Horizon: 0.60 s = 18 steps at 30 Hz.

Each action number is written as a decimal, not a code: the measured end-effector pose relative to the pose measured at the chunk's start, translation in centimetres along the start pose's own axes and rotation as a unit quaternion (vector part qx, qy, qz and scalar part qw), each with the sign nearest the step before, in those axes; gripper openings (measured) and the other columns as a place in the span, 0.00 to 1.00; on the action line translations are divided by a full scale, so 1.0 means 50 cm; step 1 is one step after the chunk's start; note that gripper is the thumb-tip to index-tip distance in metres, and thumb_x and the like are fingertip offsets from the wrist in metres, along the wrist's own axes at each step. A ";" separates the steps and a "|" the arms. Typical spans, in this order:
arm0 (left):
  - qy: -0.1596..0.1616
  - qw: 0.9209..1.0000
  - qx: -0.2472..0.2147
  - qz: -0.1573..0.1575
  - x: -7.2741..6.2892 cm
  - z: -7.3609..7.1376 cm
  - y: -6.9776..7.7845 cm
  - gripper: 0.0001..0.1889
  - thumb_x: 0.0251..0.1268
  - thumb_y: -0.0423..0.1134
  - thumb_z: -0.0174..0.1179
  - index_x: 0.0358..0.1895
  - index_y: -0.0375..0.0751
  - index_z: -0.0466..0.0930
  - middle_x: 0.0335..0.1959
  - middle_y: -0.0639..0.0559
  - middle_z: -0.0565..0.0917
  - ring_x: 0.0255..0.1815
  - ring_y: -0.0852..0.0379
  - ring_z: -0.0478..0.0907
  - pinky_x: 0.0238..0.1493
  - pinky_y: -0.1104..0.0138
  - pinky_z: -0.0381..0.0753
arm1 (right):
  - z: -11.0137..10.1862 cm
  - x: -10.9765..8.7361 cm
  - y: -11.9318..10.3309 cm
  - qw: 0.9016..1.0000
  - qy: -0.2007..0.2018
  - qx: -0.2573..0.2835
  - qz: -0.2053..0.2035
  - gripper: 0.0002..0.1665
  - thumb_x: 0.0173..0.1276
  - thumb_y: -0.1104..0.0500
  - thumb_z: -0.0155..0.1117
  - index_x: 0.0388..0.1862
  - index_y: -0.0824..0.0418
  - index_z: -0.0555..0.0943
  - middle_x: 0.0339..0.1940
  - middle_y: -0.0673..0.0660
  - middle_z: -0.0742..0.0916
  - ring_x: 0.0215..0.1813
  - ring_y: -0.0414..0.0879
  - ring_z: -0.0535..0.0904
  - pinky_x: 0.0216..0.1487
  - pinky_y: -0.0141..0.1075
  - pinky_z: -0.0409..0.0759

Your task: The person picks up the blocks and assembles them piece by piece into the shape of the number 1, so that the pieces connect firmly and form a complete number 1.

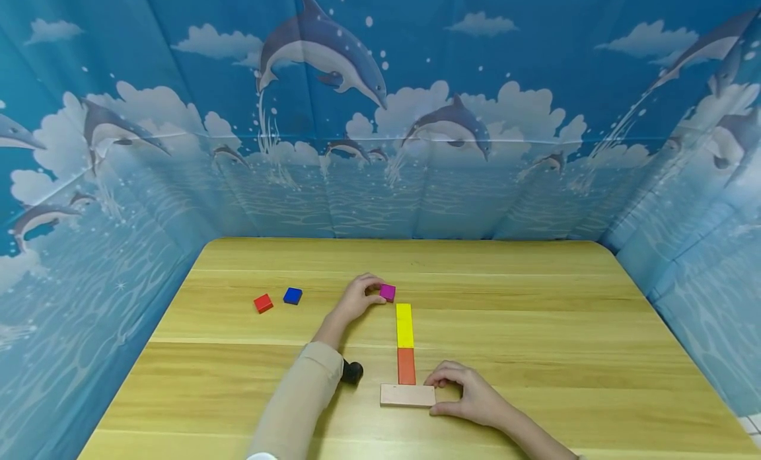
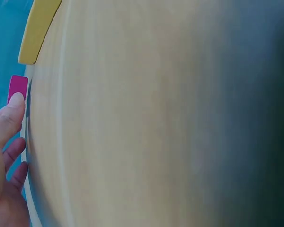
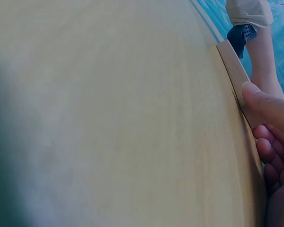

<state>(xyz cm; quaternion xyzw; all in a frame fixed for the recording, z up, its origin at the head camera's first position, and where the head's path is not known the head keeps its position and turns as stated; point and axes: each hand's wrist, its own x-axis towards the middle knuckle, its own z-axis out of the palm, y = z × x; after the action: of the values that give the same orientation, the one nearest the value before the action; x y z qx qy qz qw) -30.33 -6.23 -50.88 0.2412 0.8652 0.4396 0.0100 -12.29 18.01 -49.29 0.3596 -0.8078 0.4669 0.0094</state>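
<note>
Magenta block ptly hidden behind L fingers.

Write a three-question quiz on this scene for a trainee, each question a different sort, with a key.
1. Multiple choice: which block is the left hand pinching? A) yellow; B) magenta; C) orange.
2. True or false: the red block touches the blue block.
3. Fill in: in the head view, the orange block lies between the yellow block and the ____ block that the right hand pinches at one end.

Key:
1. B, the magenta block.
2. False; a gap separates them.
3. Beige: the beige block.
</note>
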 end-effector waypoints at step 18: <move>-0.034 0.997 0.057 0.033 0.016 0.023 0.006 0.20 0.54 0.40 0.64 0.51 0.38 0.78 0.45 0.50 0.79 0.46 0.52 0.70 0.51 0.60 0.69 | 0.004 -0.003 0.008 1.000 0.001 0.000 -0.020 0.19 0.45 0.65 0.74 0.38 0.63 0.79 0.35 0.56 0.82 0.35 0.45 0.75 0.37 0.30 0.76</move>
<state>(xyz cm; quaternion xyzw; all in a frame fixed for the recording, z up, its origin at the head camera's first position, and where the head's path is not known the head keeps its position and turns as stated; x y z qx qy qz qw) -30.64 -4.86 -51.21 0.2842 0.8796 0.3814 0.0113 -12.36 18.08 -49.75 0.3749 -0.8005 0.4671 0.0199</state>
